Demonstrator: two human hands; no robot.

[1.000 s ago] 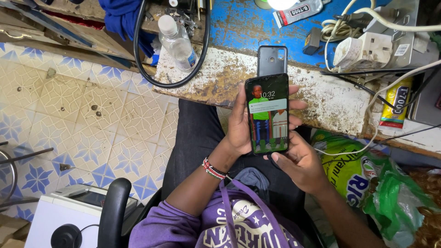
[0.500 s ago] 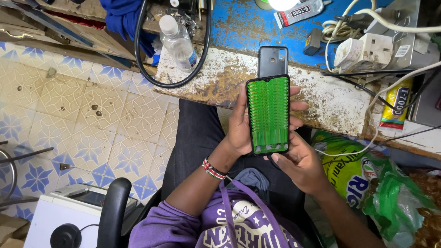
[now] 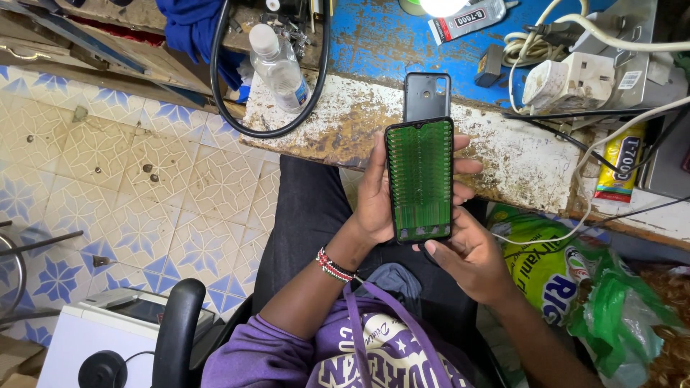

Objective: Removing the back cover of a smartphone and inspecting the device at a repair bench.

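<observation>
Over my lap, just near the worn white-and-blue workbench edge [image 3: 503,154], I am cradling a black slab smartphone with a green striped screen [image 3: 420,179] in my left hand [image 3: 377,194], fingers wrapped round its sides. My right hand [image 3: 467,259] is curling under its bottom edge, thumb near the screen. A steady, upright grip is probably keeping the display readable.

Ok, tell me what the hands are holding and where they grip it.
The left hand holds a phone by its long edges, green screen up; the right hand supports its bottom end.
</observation>
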